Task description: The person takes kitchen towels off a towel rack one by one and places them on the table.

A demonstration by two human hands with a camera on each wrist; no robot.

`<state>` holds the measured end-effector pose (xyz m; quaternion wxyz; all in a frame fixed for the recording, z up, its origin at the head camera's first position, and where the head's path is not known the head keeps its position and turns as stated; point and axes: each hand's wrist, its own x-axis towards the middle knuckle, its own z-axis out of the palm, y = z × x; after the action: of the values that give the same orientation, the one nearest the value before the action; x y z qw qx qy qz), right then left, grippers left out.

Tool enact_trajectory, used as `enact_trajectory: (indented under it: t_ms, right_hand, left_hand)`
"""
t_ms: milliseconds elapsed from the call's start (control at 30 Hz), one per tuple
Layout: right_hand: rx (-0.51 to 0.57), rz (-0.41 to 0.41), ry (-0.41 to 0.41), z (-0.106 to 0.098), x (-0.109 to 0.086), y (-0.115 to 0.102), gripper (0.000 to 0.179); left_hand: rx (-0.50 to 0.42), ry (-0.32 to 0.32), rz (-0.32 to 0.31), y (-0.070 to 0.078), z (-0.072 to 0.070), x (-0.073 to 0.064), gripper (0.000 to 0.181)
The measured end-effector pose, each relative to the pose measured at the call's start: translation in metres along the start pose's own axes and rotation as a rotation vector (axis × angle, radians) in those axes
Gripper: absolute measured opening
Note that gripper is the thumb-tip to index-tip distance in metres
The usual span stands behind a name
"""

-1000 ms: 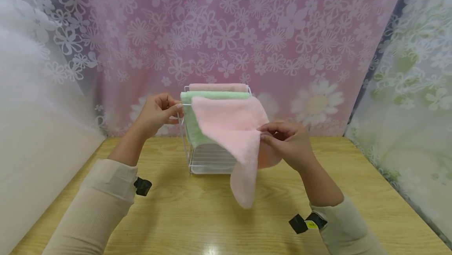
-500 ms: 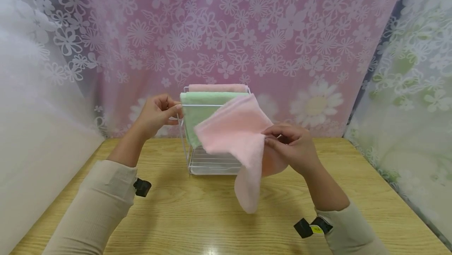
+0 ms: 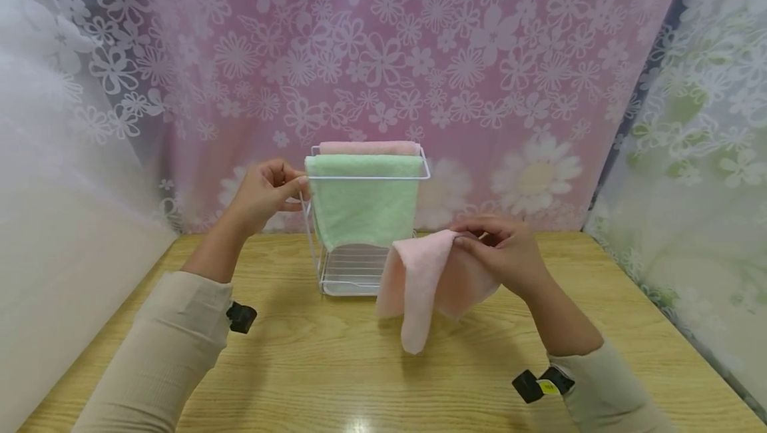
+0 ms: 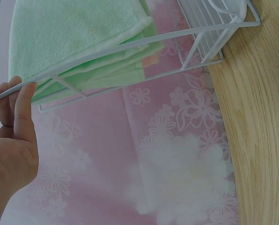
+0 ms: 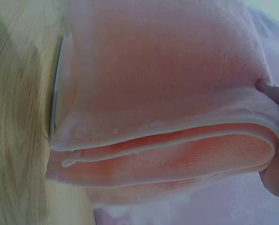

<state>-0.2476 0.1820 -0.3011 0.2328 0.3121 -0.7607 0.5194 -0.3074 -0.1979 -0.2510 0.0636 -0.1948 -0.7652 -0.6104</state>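
Left hand: fingers clasped on the front rail of the white rack. Right hand: fingers pinched on the pink towel, held just above the desk beside the rack. Green towel draped over a rail.

On my right wrist view a folded pink cloth fills nearly the whole frame, its layered edges stacked along the lower side. My right hand pinches it at the far right edge, only fingertips showing. Behind it I see a wooden table and a thin white wire.
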Motion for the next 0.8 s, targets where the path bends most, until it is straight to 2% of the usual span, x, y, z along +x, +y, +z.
enact_trajectory:
  t_ms: [200,400,800]
  right_hand:
    - [-0.063,0.052,-0.003,-0.01,-0.002,0.0,0.015]
    - [-0.128,0.065,-0.008,-0.02,-0.007,0.003,0.017]
    - [-0.194,0.14,-0.02,-0.04,-0.021,0.01,0.013]
  left_hand:
    - [-0.004,-0.002,0.006,0.001,0.0,0.0,0.015]
    - [-0.012,0.001,0.01,0.002,0.0,-0.001,0.014]
    - [-0.01,-0.005,0.014,0.0,0.0,0.0,0.014]
